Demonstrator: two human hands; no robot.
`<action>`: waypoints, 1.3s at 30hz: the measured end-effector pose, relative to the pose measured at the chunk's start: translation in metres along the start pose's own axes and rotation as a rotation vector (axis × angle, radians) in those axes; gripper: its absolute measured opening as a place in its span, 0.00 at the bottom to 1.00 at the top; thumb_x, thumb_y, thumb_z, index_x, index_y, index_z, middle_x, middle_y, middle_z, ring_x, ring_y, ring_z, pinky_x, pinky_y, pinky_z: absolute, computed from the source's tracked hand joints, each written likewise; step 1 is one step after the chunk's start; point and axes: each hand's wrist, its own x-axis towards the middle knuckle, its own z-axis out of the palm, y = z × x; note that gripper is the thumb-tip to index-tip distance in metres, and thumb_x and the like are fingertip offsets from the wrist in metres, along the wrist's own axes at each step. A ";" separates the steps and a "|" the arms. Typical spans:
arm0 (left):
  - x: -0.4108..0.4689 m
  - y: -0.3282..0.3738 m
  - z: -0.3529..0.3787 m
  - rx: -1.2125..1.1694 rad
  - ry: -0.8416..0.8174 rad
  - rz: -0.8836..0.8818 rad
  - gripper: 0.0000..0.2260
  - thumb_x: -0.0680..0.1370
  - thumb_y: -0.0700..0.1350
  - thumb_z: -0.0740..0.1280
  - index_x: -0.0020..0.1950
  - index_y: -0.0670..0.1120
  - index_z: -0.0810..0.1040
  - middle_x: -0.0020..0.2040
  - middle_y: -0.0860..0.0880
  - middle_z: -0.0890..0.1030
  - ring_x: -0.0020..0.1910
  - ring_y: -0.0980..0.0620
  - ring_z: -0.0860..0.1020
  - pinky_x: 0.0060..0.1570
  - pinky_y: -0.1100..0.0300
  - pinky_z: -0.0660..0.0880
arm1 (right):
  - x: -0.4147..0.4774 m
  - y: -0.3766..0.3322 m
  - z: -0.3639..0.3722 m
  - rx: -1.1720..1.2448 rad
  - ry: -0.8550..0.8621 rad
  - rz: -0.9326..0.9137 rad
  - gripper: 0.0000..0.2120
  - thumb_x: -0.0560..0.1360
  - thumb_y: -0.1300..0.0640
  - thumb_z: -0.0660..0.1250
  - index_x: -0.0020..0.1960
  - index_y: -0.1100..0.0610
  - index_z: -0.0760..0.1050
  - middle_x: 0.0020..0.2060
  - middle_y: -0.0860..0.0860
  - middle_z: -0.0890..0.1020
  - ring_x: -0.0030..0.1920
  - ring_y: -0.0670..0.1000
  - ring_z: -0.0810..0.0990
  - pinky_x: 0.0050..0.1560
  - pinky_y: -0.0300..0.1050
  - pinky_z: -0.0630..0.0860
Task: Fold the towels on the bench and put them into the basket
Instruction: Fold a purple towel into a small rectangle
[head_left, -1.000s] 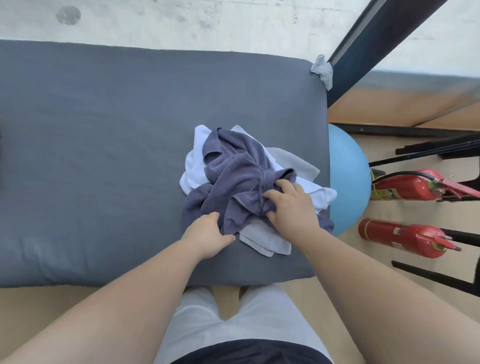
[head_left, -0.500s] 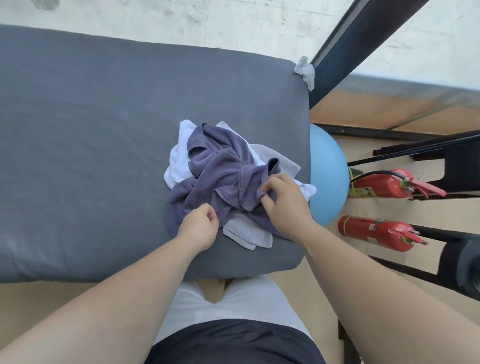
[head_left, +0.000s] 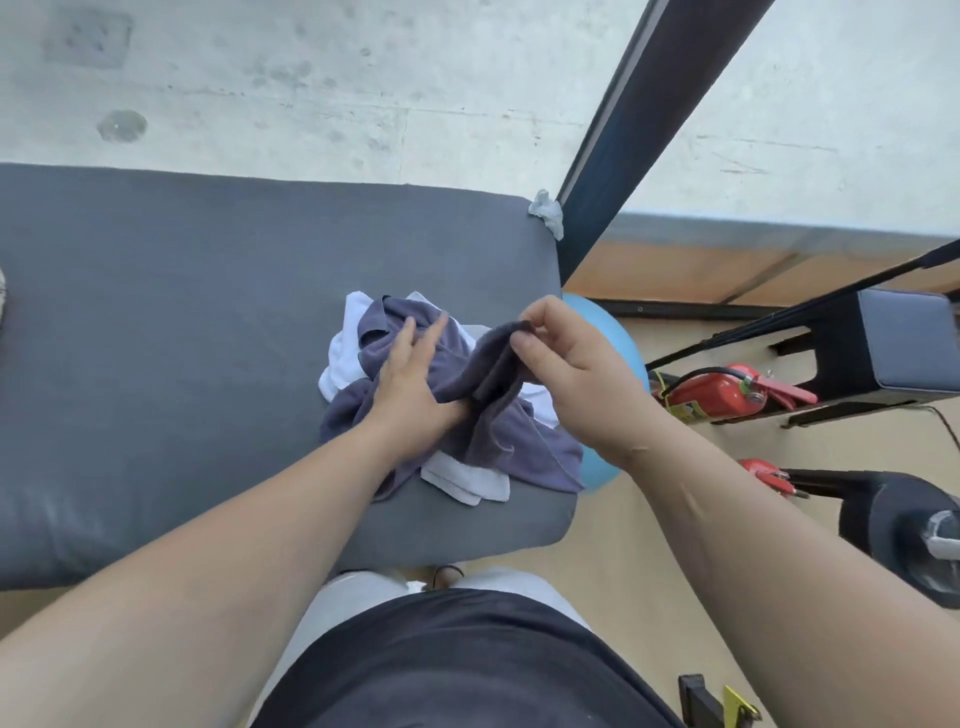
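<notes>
A crumpled pile of towels lies near the right end of the grey bench. On top is a dark purple-grey towel, over white towels and a light grey one. My right hand pinches an edge of the purple-grey towel and holds it lifted above the pile. My left hand lies flat with straight fingers on the same towel, to the left of the lifted edge. No basket is in view.
A blue ball sits beside the bench's right end. Two red fire extinguishers lie on the floor to the right, near a dark stool and black frame bars. A concrete wall runs behind the bench. A dark post rises at the bench's far right corner.
My right hand has lifted an edge of the purple-grey towel up off the pile. My left hand has opened and moved up onto the towel, fingers now straight.
</notes>
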 end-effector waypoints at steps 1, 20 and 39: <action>-0.002 0.016 -0.003 -0.049 -0.103 0.101 0.23 0.72 0.55 0.71 0.66 0.59 0.72 0.64 0.48 0.76 0.65 0.55 0.73 0.65 0.58 0.66 | -0.005 -0.006 -0.001 0.062 -0.011 0.002 0.06 0.79 0.50 0.61 0.45 0.51 0.71 0.37 0.49 0.78 0.42 0.52 0.76 0.51 0.59 0.75; -0.110 -0.028 -0.120 0.118 -0.251 -0.066 0.12 0.65 0.51 0.65 0.34 0.44 0.67 0.32 0.51 0.66 0.33 0.52 0.64 0.37 0.56 0.60 | -0.031 -0.007 0.073 0.191 0.279 0.150 0.07 0.85 0.58 0.58 0.49 0.54 0.70 0.26 0.47 0.68 0.23 0.46 0.64 0.24 0.39 0.65; -0.164 -0.169 -0.295 0.421 -0.832 -0.321 0.23 0.65 0.69 0.70 0.39 0.49 0.83 0.36 0.54 0.83 0.37 0.55 0.79 0.44 0.57 0.72 | -0.043 -0.030 0.232 0.220 -0.199 0.589 0.07 0.83 0.59 0.62 0.45 0.57 0.72 0.36 0.53 0.73 0.38 0.48 0.72 0.39 0.44 0.68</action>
